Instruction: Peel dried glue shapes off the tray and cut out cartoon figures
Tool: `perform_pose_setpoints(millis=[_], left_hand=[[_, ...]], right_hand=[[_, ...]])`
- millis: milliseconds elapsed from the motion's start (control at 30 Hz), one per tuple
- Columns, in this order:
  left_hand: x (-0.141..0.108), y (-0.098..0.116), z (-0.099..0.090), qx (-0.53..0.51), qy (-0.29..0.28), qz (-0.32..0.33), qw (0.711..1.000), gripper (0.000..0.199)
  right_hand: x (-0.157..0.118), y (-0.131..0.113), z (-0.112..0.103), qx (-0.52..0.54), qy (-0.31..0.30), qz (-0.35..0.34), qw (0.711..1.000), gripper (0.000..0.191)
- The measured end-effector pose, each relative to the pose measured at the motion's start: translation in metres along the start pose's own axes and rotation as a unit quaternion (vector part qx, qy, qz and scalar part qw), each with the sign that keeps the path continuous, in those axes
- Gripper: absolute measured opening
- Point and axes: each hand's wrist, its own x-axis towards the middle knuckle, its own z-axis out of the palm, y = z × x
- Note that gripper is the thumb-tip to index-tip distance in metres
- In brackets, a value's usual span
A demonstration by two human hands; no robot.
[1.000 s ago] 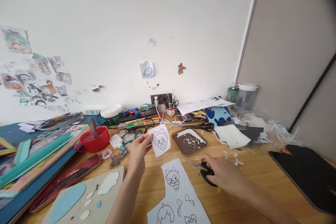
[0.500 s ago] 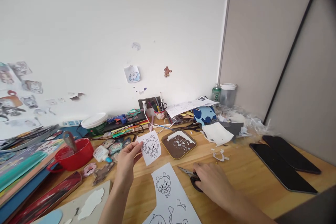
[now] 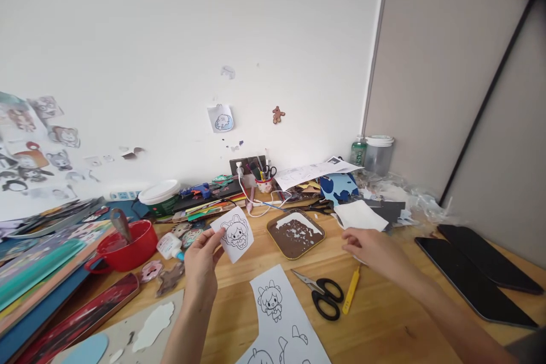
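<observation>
In my left hand (image 3: 203, 261) a cut piece of white paper (image 3: 236, 234) with a line-drawn cartoon figure is pinched between thumb and fingers, held up over the table. My right hand (image 3: 373, 250) is above the table with loosely bent fingers and nothing visible in them, close to the lower edge of a blank white sheet (image 3: 360, 216). Black-handled scissors (image 3: 325, 297) lie on the wood with blades slightly apart. Beside them rests a yellow craft knife (image 3: 351, 291). A larger cut paper sheet (image 3: 294, 318) with more line drawings lies in front of me.
A brown tray (image 3: 294, 247) with white residue sits mid-table. On the left are a red mug (image 3: 132, 244), a glue bottle (image 3: 169, 245) and a grey board (image 3: 121, 321) with cutouts. Two black slabs (image 3: 460, 281) lie right. Stationery and scraps line the wall.
My right hand has left the scissors and moved up and right towards the blank white sheet. The scissors and the yellow craft knife now show fully. My left hand still holds the drawing, tilted slightly more.
</observation>
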Motion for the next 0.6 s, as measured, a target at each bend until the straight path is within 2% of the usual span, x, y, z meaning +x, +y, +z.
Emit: perform_pose_setpoints(millis=[100, 200, 367, 433, 500, 600], left_hand=[[0.001, 0.002, 0.000, -0.007, 0.013, 0.005, 1.000, 0.042], [0.000, 0.002, 0.002, 0.005, -0.008, -0.005, 1.000, 0.045], [-0.010, -0.003, 0.010, 0.063, -0.118, -0.050, 0.990, 0.039], [-0.018, -0.003, 0.014, 0.089, -0.163, -0.066, 0.980, 0.036], [-0.027, -0.003, 0.019, 0.109, -0.203, -0.079, 0.970, 0.034], [-0.042, -0.002, 0.025, 0.125, -0.252, -0.096, 0.955, 0.033]], right_hand=[[0.002, 0.035, -0.010, 0.002, 0.012, 0.021, 1.000, 0.023], [-0.003, 0.060, -0.009, 0.012, 0.001, 0.020, 1.000, 0.024], [-0.013, 0.070, 0.010, 0.030, -0.025, -0.043, 0.998, 0.032], [-0.012, 0.071, 0.019, 0.034, -0.032, -0.070, 0.996, 0.023], [-0.007, 0.076, 0.027, 0.034, -0.028, -0.076, 0.996, 0.021], [0.004, 0.090, 0.036, 0.026, 0.001, -0.062, 0.998, 0.030]])
